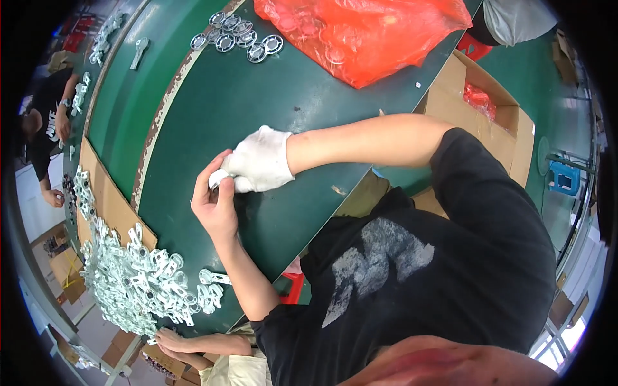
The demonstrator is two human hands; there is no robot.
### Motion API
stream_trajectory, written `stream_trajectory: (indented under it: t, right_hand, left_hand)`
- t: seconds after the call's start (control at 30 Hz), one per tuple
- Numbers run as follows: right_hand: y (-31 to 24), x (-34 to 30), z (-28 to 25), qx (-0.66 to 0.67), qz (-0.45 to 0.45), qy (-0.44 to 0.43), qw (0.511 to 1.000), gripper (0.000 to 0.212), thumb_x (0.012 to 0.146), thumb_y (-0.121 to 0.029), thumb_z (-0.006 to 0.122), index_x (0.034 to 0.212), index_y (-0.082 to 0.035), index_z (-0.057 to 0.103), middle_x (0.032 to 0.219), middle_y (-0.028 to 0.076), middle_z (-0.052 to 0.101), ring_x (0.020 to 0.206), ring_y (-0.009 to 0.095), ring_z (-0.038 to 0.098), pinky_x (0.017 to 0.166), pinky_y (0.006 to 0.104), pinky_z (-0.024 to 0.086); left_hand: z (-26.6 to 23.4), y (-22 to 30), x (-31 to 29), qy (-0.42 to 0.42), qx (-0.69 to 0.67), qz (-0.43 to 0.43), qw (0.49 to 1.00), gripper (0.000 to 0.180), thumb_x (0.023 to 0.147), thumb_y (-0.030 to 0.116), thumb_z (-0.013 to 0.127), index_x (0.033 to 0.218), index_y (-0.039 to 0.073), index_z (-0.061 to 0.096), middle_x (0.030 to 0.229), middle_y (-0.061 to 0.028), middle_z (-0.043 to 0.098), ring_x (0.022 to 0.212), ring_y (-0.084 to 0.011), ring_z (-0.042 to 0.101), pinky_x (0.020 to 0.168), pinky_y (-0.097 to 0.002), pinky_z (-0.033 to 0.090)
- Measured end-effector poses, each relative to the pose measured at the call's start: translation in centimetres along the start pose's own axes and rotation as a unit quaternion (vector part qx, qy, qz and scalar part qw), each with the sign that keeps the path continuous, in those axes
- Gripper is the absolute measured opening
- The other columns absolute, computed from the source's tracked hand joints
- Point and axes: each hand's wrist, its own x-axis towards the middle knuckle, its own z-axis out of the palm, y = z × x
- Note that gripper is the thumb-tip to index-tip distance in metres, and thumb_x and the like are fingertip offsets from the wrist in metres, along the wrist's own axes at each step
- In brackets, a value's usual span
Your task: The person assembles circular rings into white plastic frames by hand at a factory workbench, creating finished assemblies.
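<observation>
My bare left hand [215, 209] and my white-gloved right hand [261, 161] meet above the dark green table [270, 96]. The left thumb and fingers are curled in a pinch around a small white piece [220, 176]; whether that is a part or a glove fingertip I cannot make out. Folded fingers of the right hand press against the same spot, mostly hidden by the glove. Closest to my left forearm lies a pale plastic part with a round head and a handle [214, 277], at the edge of a big heap of similar parts [138, 276].
Several round spoked silver discs [238, 40] lie at the far side beside a red plastic bag [367, 38]. A cardboard strip [116, 196] borders the heap. A green conveyor belt [129, 96] runs on the left. Another person's hands [174, 342] touch the heap's near end. An open carton [489, 109] stands right.
</observation>
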Motion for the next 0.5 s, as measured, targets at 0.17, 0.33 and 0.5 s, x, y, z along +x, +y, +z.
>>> stream_trajectory:
  t: [0.17,0.33,0.5]
  right_hand:
    - [1.2,-0.3,1.8,-0.090,-0.022,0.130,0.987,0.020,0.090,-0.030,0.057,0.100,-0.017,0.069,0.080,0.012,0.072,0.075,0.037,0.072,0.062,0.0510,0.058]
    - [0.9,-0.3,0.5,-0.023,0.023,0.083,0.996,0.033,0.095,-0.041,0.056,0.115,-0.020,0.069,0.093,0.014,0.074,0.089,0.037,0.072,0.076,0.0494,0.057]
    - [1.2,0.8,0.1,0.063,0.092,0.197,0.974,0.057,0.091,-0.049,0.063,0.130,-0.008,0.062,0.112,0.016,0.072,0.106,0.035,0.068,0.093,0.0420,0.053]
  left_hand:
    - [2.5,1.3,0.3,0.048,0.082,0.049,0.994,0.029,0.092,-0.002,0.067,0.121,-0.003,0.066,0.126,-0.0164,0.069,0.117,-0.0234,0.065,0.100,-0.0326,0.052]
    - [1.1,0.9,1.8,0.021,0.077,0.102,0.992,0.024,0.087,0.008,0.077,0.110,0.003,0.074,0.112,-0.0091,0.072,0.102,-0.0147,0.066,0.083,-0.0244,0.052]
    - [-4.5,2.7,5.6,0.046,0.184,-0.082,0.978,0.029,0.096,0.032,0.069,0.104,0.005,0.079,0.083,0.0022,0.067,0.072,-0.0073,0.057,0.067,-0.0207,0.045]
